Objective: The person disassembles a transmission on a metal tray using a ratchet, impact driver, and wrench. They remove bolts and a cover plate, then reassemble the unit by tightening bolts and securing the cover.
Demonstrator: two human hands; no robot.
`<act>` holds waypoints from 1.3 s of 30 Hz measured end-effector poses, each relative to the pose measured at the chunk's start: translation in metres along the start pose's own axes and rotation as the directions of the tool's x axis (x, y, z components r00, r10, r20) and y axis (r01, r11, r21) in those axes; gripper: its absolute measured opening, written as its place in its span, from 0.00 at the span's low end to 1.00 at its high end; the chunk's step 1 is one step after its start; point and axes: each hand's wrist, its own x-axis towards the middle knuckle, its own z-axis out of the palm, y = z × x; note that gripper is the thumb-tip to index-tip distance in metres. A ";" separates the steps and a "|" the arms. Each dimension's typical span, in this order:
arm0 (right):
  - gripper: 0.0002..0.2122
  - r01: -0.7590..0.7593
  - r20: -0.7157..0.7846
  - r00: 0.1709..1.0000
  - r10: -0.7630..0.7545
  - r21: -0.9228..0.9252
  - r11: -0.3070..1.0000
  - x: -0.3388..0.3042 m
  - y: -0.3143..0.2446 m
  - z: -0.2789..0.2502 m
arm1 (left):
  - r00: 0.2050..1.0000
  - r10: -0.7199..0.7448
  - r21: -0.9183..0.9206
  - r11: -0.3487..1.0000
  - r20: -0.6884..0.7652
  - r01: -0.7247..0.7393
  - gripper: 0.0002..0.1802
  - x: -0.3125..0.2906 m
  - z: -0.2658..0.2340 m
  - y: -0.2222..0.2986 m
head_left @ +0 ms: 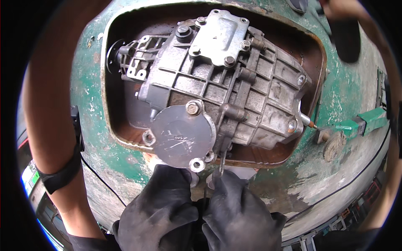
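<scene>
A grey ribbed metal gearbox casing (201, 79) lies in a rusty brown pan (109, 104). A bolted silver rectangular plate (220, 37) sits on its upper part. Low on its left is a round grey cover (179, 136) with a bolt (193, 108) in its top lug; its lower lugs show open holes. My left arm rises along the left edge past a black wristband (60, 172); its hand (86, 16) is cut off at the top, fingers out of sight. At the upper right my raised right hand (341, 7) is smeared, with a dark blurred thing (345, 39) by it.
My dark-trousered knees (243, 209) are close in front of the pan, shoes partly under its near edge. A green metal arm (360, 125) with a round worn disc (335, 146) stands right of the pan. Black cables (102, 184) cross the worn green floor (90, 125).
</scene>
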 end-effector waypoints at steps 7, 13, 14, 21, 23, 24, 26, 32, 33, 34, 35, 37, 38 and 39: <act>0.32 -0.497 0.035 0.862 0.505 0.251 0.831 -0.122 -0.012 -0.001 | 0.994 -0.100 0.146 0.984 -0.042 0.105 0.23 -0.028 -0.043 0.001; 0.32 -0.544 -0.253 0.627 0.737 0.535 0.647 -0.225 0.011 -0.006 | 0.999 -0.037 0.341 0.940 0.015 0.029 0.19 -0.024 -0.067 -0.072; 0.29 -0.545 -0.280 0.553 0.785 0.591 0.595 -0.241 0.019 -0.004 | 0.999 -0.001 0.346 0.938 0.040 -0.013 0.19 -0.014 -0.065 -0.083; 0.15 -0.587 -0.092 0.105 0.990 0.798 0.137 -0.307 0.114 0.012 | 0.970 -0.222 0.593 0.796 0.102 0.120 0.17 0.011 -0.061 -0.096; 0.17 -0.663 -0.075 0.032 0.997 0.745 0.077 -0.306 0.147 0.020 | 0.986 -0.026 0.579 0.812 0.166 -0.076 0.16 0.005 -0.061 -0.095; 0.17 -0.680 -0.060 -0.053 0.997 0.734 0.008 -0.303 0.162 0.024 | 0.978 0.072 0.571 0.803 0.194 -0.173 0.16 0.003 -0.061 -0.096; 0.17 -0.697 -0.025 -0.087 0.996 0.716 -0.043 -0.293 0.186 0.025 | 0.987 0.068 0.587 0.797 0.144 -0.141 0.13 0.001 -0.058 -0.098; 0.15 -0.718 0.082 0.067 0.994 0.696 -0.009 -0.253 0.240 0.012 | 0.992 0.120 0.646 0.756 0.025 -0.107 0.09 0.000 -0.043 -0.103; 0.14 -0.726 0.097 0.068 0.993 0.687 -0.017 -0.250 0.248 0.012 | 0.992 0.123 0.654 0.749 0.021 -0.107 0.09 0.000 -0.041 -0.103; 0.14 -0.734 0.133 0.062 0.989 0.678 -0.045 -0.247 0.257 0.013 | 0.992 0.127 0.662 0.742 0.016 -0.105 0.10 0.001 -0.039 -0.102; 0.12 -0.724 0.067 0.118 0.991 0.688 0.040 -0.246 0.267 0.017 | 0.992 0.129 0.670 0.735 0.009 -0.102 0.10 0.001 -0.038 -0.102; 0.12 -0.693 0.021 0.158 0.987 0.715 0.096 -0.247 0.285 0.026 | 0.998 0.070 0.680 0.731 0.002 -0.053 0.09 0.001 -0.037 -0.100; 0.11 -0.676 -0.013 0.151 0.988 0.728 0.113 -0.248 0.293 0.030 | 0.999 0.040 0.687 0.726 -0.004 -0.026 0.09 0.001 -0.037 -0.099; 0.11 -0.659 0.015 0.174 0.985 0.745 0.106 -0.252 0.299 0.034 | 0.999 0.043 0.696 0.717 0.004 -0.034 0.09 0.001 -0.037 -0.097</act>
